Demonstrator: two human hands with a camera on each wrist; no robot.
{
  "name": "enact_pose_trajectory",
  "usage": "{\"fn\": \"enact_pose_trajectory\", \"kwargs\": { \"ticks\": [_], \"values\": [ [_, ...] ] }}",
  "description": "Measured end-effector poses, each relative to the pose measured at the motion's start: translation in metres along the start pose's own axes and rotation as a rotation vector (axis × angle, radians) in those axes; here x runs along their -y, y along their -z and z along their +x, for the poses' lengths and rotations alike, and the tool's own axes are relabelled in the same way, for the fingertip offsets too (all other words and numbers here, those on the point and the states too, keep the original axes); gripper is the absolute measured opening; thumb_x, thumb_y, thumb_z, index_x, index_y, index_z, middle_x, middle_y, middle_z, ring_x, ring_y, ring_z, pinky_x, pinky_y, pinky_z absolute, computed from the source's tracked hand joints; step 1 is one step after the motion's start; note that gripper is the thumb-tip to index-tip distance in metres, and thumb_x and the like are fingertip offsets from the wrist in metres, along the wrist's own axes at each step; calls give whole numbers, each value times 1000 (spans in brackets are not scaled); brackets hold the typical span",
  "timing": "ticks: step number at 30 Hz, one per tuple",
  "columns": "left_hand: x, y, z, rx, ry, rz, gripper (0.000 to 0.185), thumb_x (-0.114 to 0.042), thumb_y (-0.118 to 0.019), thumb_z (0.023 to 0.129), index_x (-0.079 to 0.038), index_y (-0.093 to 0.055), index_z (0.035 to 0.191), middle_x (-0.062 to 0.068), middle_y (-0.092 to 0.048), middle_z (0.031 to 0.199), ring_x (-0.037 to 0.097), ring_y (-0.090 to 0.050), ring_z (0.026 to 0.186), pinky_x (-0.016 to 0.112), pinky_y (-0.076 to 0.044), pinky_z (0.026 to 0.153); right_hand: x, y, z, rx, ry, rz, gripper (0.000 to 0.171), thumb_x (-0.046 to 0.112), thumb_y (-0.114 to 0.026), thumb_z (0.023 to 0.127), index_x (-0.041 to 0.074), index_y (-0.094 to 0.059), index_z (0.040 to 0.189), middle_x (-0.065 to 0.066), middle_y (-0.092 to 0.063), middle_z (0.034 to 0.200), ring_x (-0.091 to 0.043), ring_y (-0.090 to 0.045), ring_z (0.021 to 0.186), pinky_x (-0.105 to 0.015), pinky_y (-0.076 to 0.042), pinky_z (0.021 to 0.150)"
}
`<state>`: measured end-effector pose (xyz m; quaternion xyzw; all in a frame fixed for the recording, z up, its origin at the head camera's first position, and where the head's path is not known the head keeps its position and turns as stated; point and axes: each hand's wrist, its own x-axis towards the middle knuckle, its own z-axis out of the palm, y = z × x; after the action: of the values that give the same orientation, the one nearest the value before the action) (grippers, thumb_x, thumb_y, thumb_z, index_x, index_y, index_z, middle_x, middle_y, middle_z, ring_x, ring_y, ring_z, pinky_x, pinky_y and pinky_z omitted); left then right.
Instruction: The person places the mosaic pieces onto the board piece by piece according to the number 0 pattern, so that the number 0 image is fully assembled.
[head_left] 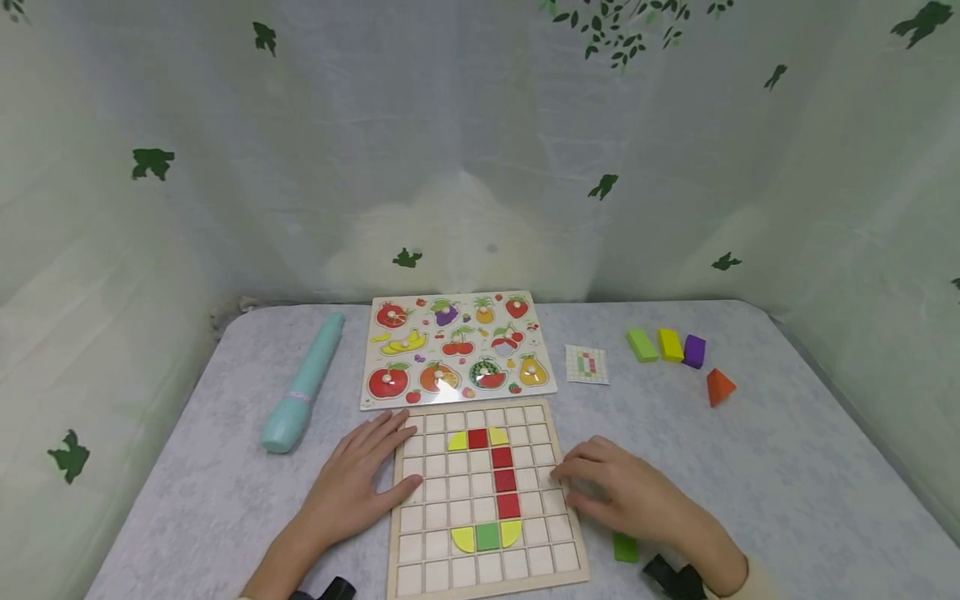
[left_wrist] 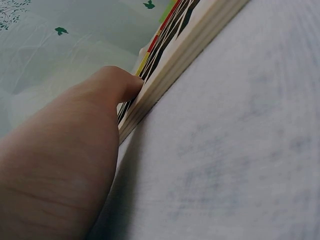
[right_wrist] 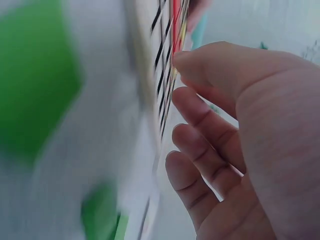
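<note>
My left hand (head_left: 358,483) rests flat, fingers straight, on the left edge of the grid board (head_left: 483,498) at lower centre; my right hand (head_left: 632,493), fingers seemingly loosely curled and empty, touches its right edge.

Layout around the grid board (head_left: 483,500)

I see the fruit puzzle (head_left: 457,348) just behind the grid board, the tube (head_left: 303,383) to its left rear, the pattern card (head_left: 587,364) to its right rear, four blocks (head_left: 678,354) farther right of it, one block (head_left: 625,547) beside its right edge, and my hands resting at both edges.
</note>
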<state>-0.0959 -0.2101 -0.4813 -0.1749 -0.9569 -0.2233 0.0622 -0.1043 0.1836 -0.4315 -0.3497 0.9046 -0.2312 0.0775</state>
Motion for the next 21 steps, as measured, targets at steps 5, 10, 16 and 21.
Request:
{"fn": "enact_pose_trajectory", "kwargs": {
  "ticks": [5,10,16,21],
  "values": [
    [1,-1,0,0,-2,3,70,-57,-71,90,-19,-58,148,0,-42,164,28,-33,153,57,-31,121,-25,13,-15,-61,-57,-84,29,23,-78,93,30,-73,121,17,-64,117,-5,-58,110,-32,-58,91],
    [0,-1,0,0,-1,6,70,-56,-72,90,-19,-58,148,0,-42,164,28,-33,153,56,-31,121,-46,23,-27,-103,-88,-122,33,14,-81,89,27,-73,119,12,-65,119,-12,-58,111,-38,-58,92],
    [-1,0,0,5,2,2,70,-55,-72,90,-18,-58,147,1,-42,163,28,-33,153,56,-30,122,-58,23,-33,-78,-119,-93,34,11,-78,90,27,-73,119,11,-65,118,-14,-60,110,-39,-58,92],
    [-1,0,1,7,-2,4,70,-55,-72,90,-17,-58,147,1,-43,163,28,-33,153,55,-30,122,-55,19,-28,-118,-104,-103,30,16,-80,90,26,-74,118,14,-66,116,-11,-62,109,-38,-59,92]
  ]
}}
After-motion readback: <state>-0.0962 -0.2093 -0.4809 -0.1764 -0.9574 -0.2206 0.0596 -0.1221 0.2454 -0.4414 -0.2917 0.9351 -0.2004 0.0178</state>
